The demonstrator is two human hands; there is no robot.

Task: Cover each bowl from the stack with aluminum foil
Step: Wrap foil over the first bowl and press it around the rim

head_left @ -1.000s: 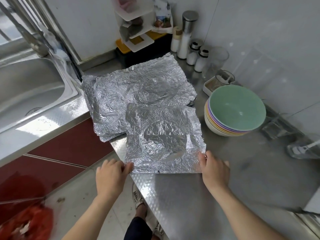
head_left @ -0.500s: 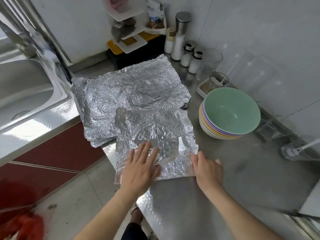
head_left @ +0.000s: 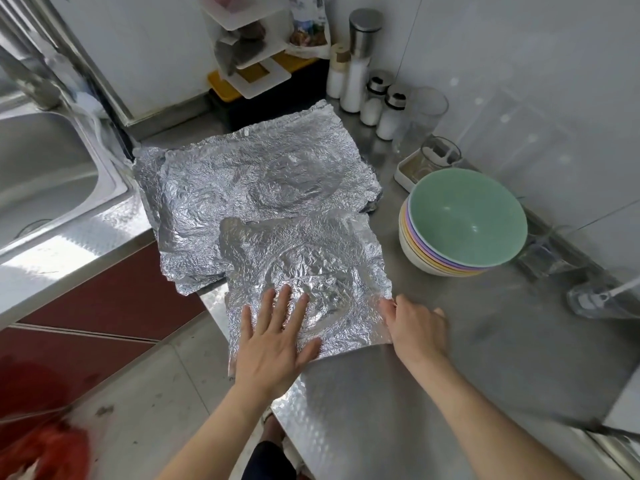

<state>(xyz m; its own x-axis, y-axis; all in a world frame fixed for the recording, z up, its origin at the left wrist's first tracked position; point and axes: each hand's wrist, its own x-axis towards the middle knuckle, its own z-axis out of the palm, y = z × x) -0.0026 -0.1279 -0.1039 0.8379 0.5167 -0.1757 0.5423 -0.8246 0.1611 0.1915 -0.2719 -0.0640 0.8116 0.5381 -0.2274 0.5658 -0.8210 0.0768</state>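
Note:
A crinkled sheet of aluminum foil (head_left: 304, 258) lies flat on the steel counter near its front edge, overlapping a larger pile of foil sheets (head_left: 249, 181) behind it. My left hand (head_left: 277, 337) presses flat on the near sheet with straight, spread fingers. My right hand (head_left: 415, 323) rests at the sheet's right front corner, fingers curled, and seems to pinch the foil edge. A stack of several bowls (head_left: 460, 220), green one on top, stands to the right of the foil, uncovered.
A steel sink (head_left: 45, 181) lies at the left. Salt shakers and bottles (head_left: 367, 95), a glass (head_left: 420, 119) and a small white tray (head_left: 412, 168) crowd the back right. A white rack (head_left: 249, 46) stands at the back wall. The counter's front edge drops to the floor.
My left hand let go of the sheet's left front corner and moved onto its middle, pressing flat. The sheet slid slightly nearer. My right hand stayed at the right corner.

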